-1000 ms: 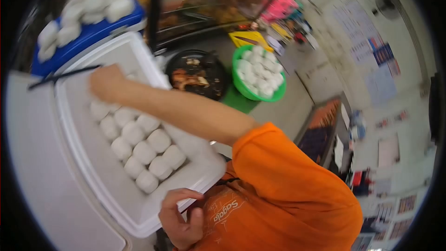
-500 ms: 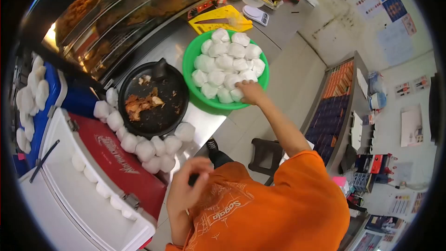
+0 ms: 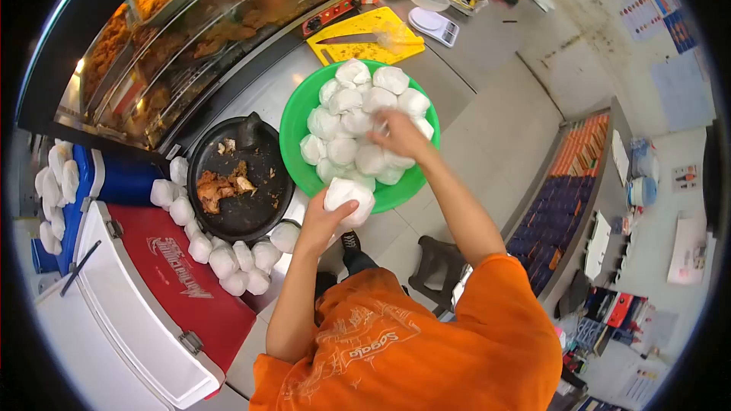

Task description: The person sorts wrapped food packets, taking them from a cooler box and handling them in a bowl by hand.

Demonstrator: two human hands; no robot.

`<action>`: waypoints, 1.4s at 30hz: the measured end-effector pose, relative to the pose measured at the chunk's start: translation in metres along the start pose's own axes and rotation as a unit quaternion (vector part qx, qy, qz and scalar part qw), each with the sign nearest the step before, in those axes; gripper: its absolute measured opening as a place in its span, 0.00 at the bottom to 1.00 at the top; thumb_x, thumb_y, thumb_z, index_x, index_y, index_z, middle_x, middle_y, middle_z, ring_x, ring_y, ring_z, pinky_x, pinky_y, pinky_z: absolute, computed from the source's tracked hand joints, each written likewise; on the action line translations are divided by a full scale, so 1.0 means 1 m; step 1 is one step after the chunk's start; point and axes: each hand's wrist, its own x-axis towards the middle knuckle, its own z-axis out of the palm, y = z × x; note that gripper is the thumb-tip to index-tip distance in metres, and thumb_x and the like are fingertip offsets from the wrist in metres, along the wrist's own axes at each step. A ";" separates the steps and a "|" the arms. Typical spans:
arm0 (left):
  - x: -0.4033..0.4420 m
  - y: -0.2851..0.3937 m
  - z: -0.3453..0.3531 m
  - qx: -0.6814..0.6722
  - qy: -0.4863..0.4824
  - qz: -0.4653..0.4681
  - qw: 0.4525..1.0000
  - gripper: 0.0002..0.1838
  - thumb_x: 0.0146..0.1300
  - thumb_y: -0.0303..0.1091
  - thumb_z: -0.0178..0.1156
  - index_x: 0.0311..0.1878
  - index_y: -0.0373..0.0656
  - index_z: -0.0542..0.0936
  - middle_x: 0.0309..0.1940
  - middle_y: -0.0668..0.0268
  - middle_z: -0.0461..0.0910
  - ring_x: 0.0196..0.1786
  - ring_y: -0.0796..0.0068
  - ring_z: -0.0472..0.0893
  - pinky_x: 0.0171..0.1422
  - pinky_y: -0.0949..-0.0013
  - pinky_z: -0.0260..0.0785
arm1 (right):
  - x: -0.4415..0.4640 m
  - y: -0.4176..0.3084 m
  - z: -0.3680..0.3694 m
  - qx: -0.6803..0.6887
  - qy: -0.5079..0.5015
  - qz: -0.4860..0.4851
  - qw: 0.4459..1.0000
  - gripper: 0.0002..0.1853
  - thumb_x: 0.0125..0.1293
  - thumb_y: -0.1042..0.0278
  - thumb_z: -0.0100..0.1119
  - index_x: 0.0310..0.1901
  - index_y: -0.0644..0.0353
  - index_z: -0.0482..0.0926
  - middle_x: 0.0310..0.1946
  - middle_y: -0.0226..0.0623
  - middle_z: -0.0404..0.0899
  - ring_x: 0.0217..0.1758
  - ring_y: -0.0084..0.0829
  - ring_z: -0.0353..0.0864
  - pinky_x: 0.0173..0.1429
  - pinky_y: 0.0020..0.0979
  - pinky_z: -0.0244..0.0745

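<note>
A white wrapped bundle (image 3: pixel 352 199) is held in my left hand (image 3: pixel 324 221), at the lower edge of the green basin (image 3: pixel 293 118). Many more white bundles (image 3: pixel 343 151) are heaped in that basin. Over the heap, at its right side, is my right hand (image 3: pixel 401 135), somewhat blurred, its fingers bent over the bundles with no bundle plainly in its grip. To the left of the basin, a round black pan (image 3: pixel 263 217) holds browned food pieces. A row of white bundles (image 3: pixel 224 262) curves around the pan's left and lower sides.
A yellow cutting board (image 3: pixel 343 47) with a knife and a white scale (image 3: pixel 434 25) lie behind the basin. A glass food case (image 3: pixel 190 53) stands at the upper left, a red cooler (image 3: pixel 164 247) with its white lid open at the lower left, a dark stool (image 3: pixel 436 266) below right.
My left hand has moved up to the basin and now holds a bundle. My right hand has come from the cooler to the basin, and the view has turned toward the basin.
</note>
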 end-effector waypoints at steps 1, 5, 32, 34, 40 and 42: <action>-0.007 -0.005 -0.005 -0.038 0.020 -0.025 0.999 0.26 0.61 0.28 0.67 0.62 0.36 0.73 0.54 0.61 0.80 0.54 0.68 0.81 0.60 0.65 0.73 | 0.015 0.009 0.004 -0.218 0.186 -0.034 0.958 0.20 0.58 0.64 0.62 0.53 0.54 0.81 0.48 0.45 0.77 0.45 0.44 0.80 0.42 0.37 0.78; -0.065 -0.021 -0.028 -0.150 0.055 0.003 0.987 0.30 0.58 0.30 0.69 0.62 0.33 0.71 0.54 0.59 0.80 0.56 0.69 0.80 0.62 0.63 0.72 | 0.066 0.048 0.024 -0.341 0.146 -0.048 0.927 0.26 0.55 0.66 0.62 0.59 0.48 0.77 0.51 0.45 0.73 0.51 0.49 0.78 0.49 0.45 0.78; -0.493 0.036 -0.225 -0.080 0.336 0.396 0.851 0.36 0.44 0.34 0.78 0.56 0.39 0.69 0.48 0.67 0.75 0.54 0.77 0.74 0.59 0.70 0.68 | -0.159 -0.595 0.166 0.214 -0.386 -0.164 0.882 0.27 0.54 0.66 0.72 0.55 0.62 0.75 0.43 0.34 0.81 0.48 0.26 0.79 0.55 0.28 0.74; -0.516 0.027 -0.241 -0.104 0.493 0.398 0.767 0.35 0.46 0.29 0.76 0.56 0.38 0.68 0.48 0.64 0.75 0.55 0.74 0.75 0.60 0.70 0.70 | -0.139 -0.652 0.223 0.132 -0.358 -0.171 0.909 0.29 0.60 0.60 0.69 0.58 0.68 0.74 0.46 0.42 0.82 0.50 0.31 0.81 0.56 0.29 0.74; -0.583 -0.026 -0.270 -0.193 0.568 0.335 0.726 0.36 0.44 0.33 0.77 0.55 0.39 0.68 0.45 0.66 0.74 0.48 0.74 0.77 0.51 0.70 0.73 | -0.019 -0.655 0.487 0.204 -0.368 -0.060 0.905 0.39 0.64 0.63 0.62 0.69 0.73 0.54 0.54 0.55 0.72 0.51 0.44 0.81 0.46 0.45 0.86; -0.595 -0.038 -0.279 -0.226 0.568 0.335 0.717 0.36 0.44 0.36 0.77 0.55 0.39 0.68 0.44 0.67 0.73 0.46 0.75 0.77 0.50 0.70 0.73 | -0.004 -0.642 0.522 0.210 -0.327 -0.019 0.921 0.37 0.63 0.64 0.60 0.67 0.74 0.55 0.55 0.58 0.72 0.52 0.46 0.81 0.48 0.46 0.85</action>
